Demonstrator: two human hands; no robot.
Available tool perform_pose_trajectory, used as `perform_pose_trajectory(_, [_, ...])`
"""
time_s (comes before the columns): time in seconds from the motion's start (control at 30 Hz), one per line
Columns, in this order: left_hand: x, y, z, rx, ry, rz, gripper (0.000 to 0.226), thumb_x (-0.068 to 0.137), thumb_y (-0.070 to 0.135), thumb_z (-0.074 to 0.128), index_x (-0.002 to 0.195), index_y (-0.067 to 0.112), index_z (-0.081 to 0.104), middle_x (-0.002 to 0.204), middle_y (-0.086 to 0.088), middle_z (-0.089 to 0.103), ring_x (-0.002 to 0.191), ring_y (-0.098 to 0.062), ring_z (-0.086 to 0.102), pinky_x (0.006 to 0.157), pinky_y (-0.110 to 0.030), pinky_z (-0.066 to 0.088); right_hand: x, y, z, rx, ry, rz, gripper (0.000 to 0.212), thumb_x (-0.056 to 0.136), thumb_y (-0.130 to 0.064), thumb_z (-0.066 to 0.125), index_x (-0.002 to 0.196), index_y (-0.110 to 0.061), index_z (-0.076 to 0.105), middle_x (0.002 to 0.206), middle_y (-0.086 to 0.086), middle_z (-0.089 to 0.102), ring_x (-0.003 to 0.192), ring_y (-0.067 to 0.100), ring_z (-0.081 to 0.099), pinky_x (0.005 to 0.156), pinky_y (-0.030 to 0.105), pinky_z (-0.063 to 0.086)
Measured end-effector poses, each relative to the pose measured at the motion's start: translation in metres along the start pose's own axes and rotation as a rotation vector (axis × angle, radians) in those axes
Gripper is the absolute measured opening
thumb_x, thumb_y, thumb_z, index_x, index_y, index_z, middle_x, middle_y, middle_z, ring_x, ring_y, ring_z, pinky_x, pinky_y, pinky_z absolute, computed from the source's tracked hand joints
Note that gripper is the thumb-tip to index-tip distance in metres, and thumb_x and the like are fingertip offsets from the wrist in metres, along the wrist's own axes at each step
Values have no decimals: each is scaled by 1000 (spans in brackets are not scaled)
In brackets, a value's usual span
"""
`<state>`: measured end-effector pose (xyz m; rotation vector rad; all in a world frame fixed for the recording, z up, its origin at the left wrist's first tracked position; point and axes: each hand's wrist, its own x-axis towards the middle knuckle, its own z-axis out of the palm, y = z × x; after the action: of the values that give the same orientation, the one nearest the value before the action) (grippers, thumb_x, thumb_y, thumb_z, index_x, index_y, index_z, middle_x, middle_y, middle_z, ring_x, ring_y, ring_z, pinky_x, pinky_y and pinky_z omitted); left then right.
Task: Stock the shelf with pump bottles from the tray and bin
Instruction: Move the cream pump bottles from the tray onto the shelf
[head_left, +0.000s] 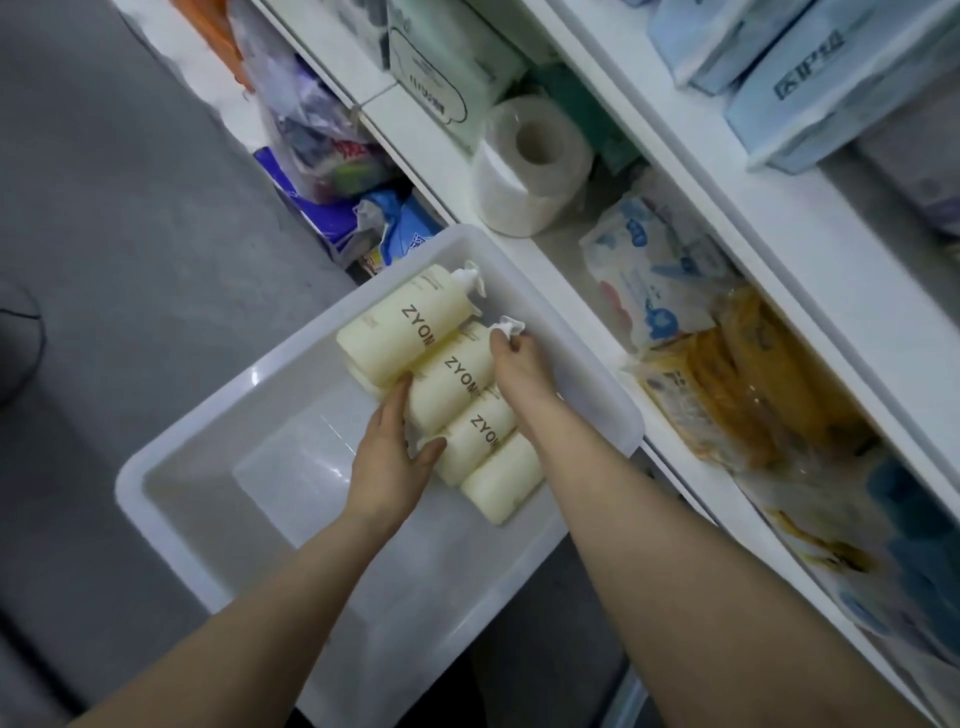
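Observation:
Several cream pump bottles marked ZYOM lie side by side in a white plastic bin (171, 499) on the floor. My right hand (519, 364) grips the white pump head of the second bottle (452, 384). My left hand (389, 452) holds the base end of that same bottle, thumb against the third bottle (480, 439). The top bottle (410, 327) lies farthest from me, with its pump pointing at the shelf. A fourth bottle (501, 480) lies nearest me, partly under my right forearm.
The white shelf unit (691, 280) runs along the right, holding a toilet paper roll (530, 166), a wipes pack (654, 270), yellow packets (737, 384), tissue packs and blue boxes (810, 88). Grey floor (130, 208) lies to the left. Bags sit behind the bin.

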<state>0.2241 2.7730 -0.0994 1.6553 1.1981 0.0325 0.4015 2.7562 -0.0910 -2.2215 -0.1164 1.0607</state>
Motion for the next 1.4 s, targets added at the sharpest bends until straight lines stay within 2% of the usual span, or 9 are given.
perform_pose_trajectory(0.1, [5, 0, 4, -40, -2, -2, 85, 83, 27, 72, 148, 38, 18, 141, 4, 47, 123, -21, 52, 98, -46, 48, 9, 1, 7, 46, 12, 40, 55, 75, -54, 43, 111, -17, 62, 92, 1, 58, 90, 21, 57, 86, 41, 50])
perform_pose_trajectory(0.23, [9, 3, 4, -90, 31, -11, 78, 81, 24, 73, 143, 33, 27, 131, 3, 52, 115, -22, 55, 95, -43, 49, 5, -3, 7, 198, 36, 52, 35, 72, -49, 58, 81, -15, 62, 83, 5, 69, 85, 26, 69, 76, 42, 55])
perform_pose_trajectory(0.43, [-9, 2, -2, -126, 22, -60, 75, 75, 36, 78, 136, 34, 34, 125, 1, 50, 100, -18, 60, 86, -40, 54, -20, -5, 6, 324, -33, 64, 68, 61, -56, 72, 111, -13, 57, 100, 6, 72, 92, 22, 71, 74, 35, 59])
perform_pose_trajectory(0.6, [-30, 13, -12, -111, -55, -60, 72, 73, 31, 81, 129, 31, 36, 119, 6, 54, 100, -19, 60, 71, -29, 53, -51, -2, -7, 347, -54, 41, 45, 85, -41, 69, 121, -17, 56, 109, 1, 68, 94, 14, 67, 65, 27, 51])
perform_pose_trajectory(0.73, [-51, 26, -33, -90, -154, -72, 69, 76, 31, 80, 131, 27, 38, 111, 10, 53, 93, -14, 60, 59, -17, 42, -85, -6, -25, 414, -128, 55, 18, 93, -38, 61, 97, -22, 67, 97, 0, 72, 90, 17, 68, 78, 37, 56])
perform_pose_trajectory(0.87, [-73, 40, -60, -48, -242, -40, 70, 76, 31, 79, 135, 28, 40, 114, 9, 54, 101, -15, 57, 71, -23, 48, -122, -8, -41, 549, -199, 92, 16, 97, -31, 56, 107, -21, 63, 108, 7, 69, 101, 25, 65, 95, 48, 53])
perform_pose_trajectory(1.03, [-99, 61, -88, 29, -321, 21, 74, 73, 40, 80, 135, 30, 41, 121, 4, 57, 104, -18, 58, 86, -35, 53, -175, -17, -57, 588, -186, 63, 36, 96, -19, 57, 132, -15, 52, 117, 7, 65, 104, 24, 64, 79, 38, 56])
perform_pose_trajectory(1.17, [-120, 83, -107, 104, -341, 81, 79, 71, 42, 81, 137, 27, 40, 125, 3, 55, 106, -18, 56, 88, -34, 51, -216, -29, -74, 624, -188, 30, 36, 96, -18, 59, 132, -16, 53, 113, 6, 67, 97, 20, 66, 70, 33, 56])
perform_pose_trajectory(1.4, [-160, 132, -138, 174, -346, 222, 76, 73, 40, 79, 138, 26, 41, 125, 4, 52, 108, -15, 51, 87, -29, 46, -276, -60, -105, 583, -132, -109, 33, 93, -13, 58, 126, -14, 56, 117, 10, 65, 104, 24, 63, 86, 39, 57])
